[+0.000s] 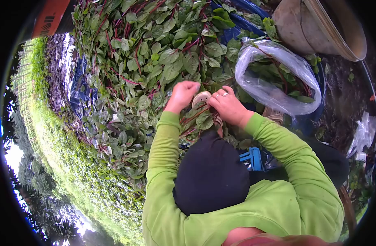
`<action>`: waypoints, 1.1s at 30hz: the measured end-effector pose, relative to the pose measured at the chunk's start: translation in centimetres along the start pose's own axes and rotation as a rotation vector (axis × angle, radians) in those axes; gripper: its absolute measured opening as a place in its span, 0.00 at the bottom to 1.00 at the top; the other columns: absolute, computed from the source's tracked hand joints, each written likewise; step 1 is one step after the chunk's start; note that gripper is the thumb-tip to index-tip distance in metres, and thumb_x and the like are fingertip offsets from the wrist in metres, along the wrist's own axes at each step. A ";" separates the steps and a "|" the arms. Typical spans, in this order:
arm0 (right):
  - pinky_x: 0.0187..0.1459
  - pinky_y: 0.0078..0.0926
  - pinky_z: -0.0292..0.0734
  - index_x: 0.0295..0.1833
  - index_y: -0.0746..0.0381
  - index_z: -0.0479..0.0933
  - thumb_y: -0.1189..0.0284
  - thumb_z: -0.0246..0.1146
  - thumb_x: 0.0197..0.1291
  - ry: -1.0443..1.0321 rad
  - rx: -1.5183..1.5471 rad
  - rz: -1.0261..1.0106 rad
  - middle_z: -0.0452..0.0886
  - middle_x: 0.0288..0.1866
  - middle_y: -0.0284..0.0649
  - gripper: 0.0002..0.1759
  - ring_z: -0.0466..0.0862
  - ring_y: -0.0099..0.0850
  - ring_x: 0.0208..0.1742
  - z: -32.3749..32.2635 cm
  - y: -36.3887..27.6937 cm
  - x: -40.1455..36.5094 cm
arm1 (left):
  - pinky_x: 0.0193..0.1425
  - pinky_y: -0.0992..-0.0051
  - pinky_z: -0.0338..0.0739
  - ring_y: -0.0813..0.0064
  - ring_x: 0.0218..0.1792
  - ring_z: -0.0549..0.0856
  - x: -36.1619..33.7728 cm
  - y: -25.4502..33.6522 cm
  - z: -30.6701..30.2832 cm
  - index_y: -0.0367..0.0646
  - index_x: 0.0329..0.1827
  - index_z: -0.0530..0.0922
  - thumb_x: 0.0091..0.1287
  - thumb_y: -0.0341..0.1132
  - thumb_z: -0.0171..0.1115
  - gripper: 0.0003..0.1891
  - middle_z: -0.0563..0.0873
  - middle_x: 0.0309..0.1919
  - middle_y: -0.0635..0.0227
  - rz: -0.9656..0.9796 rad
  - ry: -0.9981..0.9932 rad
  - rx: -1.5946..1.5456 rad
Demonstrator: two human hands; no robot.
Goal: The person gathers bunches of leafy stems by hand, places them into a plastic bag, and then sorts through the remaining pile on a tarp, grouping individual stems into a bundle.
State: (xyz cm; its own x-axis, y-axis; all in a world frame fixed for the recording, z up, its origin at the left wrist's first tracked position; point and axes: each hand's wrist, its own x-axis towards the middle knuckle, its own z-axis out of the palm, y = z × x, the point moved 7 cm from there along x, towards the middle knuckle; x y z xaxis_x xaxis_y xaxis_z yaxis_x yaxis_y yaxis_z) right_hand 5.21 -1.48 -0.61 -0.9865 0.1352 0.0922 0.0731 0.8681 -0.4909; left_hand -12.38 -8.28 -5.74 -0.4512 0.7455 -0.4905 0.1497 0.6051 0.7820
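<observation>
A large heap of leafy greens (171, 61) with reddish-purple stems spreads in front of me. My left hand (182, 96) is over the heap, its fingers curled together; what they hold, if anything, is too small to tell. Close beside it, my right hand (229, 106), with rings on a finger, pinches the stems of a small leafy bunch (202, 117). The bunch hangs between my hands, above my knee. A sandal tip (201, 98) shows between the two hands.
To the right, an open clear plastic bag (278, 78) holds more greens. A large tilted bucket (315, 28) stands at the top right. A blue plastic object (252, 158) lies by my leg. Crumpled plastic (362, 135) is at the far right, and blue sheeting (82, 88) at the left.
</observation>
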 end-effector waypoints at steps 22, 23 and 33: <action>0.64 0.44 0.71 0.58 0.52 0.81 0.69 0.73 0.54 -0.045 0.121 0.055 0.85 0.50 0.36 0.24 0.83 0.40 0.57 0.1 -0.7 -1.9 | 0.60 0.70 0.86 0.67 0.57 0.90 5.3 3.4 -8.2 0.39 0.66 0.80 0.79 0.30 0.61 0.15 0.88 0.61 0.60 -0.278 -0.057 -0.597; 0.64 0.44 0.71 0.58 0.52 0.81 0.69 0.73 0.54 -0.042 0.125 0.055 0.85 0.50 0.36 0.23 0.83 0.40 0.57 0.2 -0.6 -1.9 | 0.62 0.69 0.84 0.68 0.59 0.89 5.9 3.0 -7.4 0.39 0.67 0.80 0.79 0.30 0.60 0.16 0.88 0.62 0.61 -0.258 -0.068 -0.537; 0.61 0.45 0.74 0.56 0.53 0.81 0.66 0.75 0.51 -0.077 0.105 0.078 0.85 0.49 0.37 0.24 0.83 0.41 0.57 0.1 -0.8 -1.8 | 0.55 0.67 0.82 0.66 0.47 0.90 11.6 2.8 2.6 0.35 0.65 0.82 0.65 0.36 0.74 0.26 0.92 0.46 0.58 0.100 0.309 0.256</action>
State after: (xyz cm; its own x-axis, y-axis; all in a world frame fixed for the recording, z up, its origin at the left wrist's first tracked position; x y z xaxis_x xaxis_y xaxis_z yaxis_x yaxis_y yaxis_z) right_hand 6.95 -2.42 -0.45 -0.9871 0.1592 -0.0146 0.1378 0.8011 -0.5824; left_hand -14.88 2.78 -10.25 -0.6606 0.7085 -0.2483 0.4022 0.6132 0.6798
